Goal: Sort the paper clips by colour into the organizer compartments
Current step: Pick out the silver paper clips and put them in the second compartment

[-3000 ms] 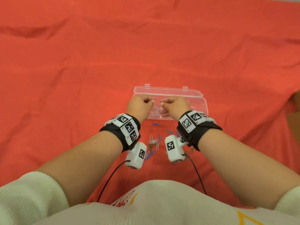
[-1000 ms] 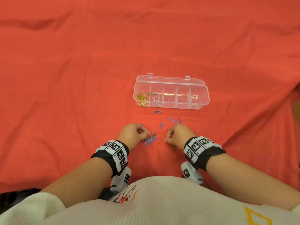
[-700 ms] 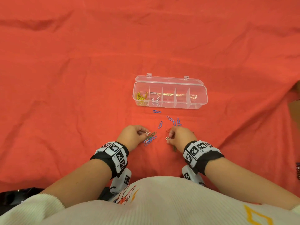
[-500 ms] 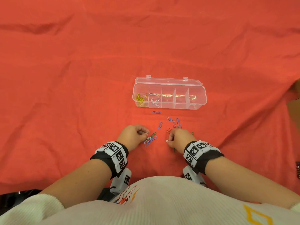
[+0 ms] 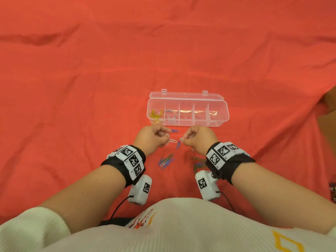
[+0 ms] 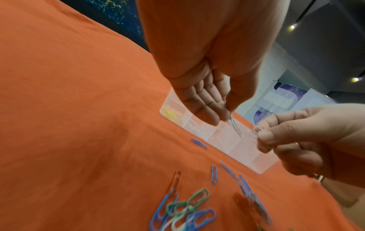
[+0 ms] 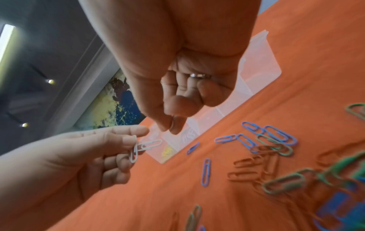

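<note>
The clear organizer [image 5: 225, 113] lies open on the red cloth, with yellow clips [image 5: 155, 115] in its leftmost compartment and white clips [image 5: 171, 118] in the second. Just in front of it, above the cloth, my left hand [image 5: 166, 138] pinches two white paper clips [image 7: 147, 145]. My right hand [image 5: 183, 140] pinches one white paper clip [image 6: 255, 131] between thumb and forefinger. The hands face each other a few centimetres apart. Loose blue, green and red clips [image 5: 166, 160] lie below the hands, nearer my body.
A second heap of green, blue and red clips [image 5: 197, 162] lies by my right wrist. Single blue clips [image 5: 175, 130] lie between the hands and the organizer. Three right-hand compartments look bare. Wrinkled red cloth [image 5: 91, 70] spreads all round.
Both hands have risen from the loose pile and moved forward toward the organizer, each now holding white clips clear of the cloth.
</note>
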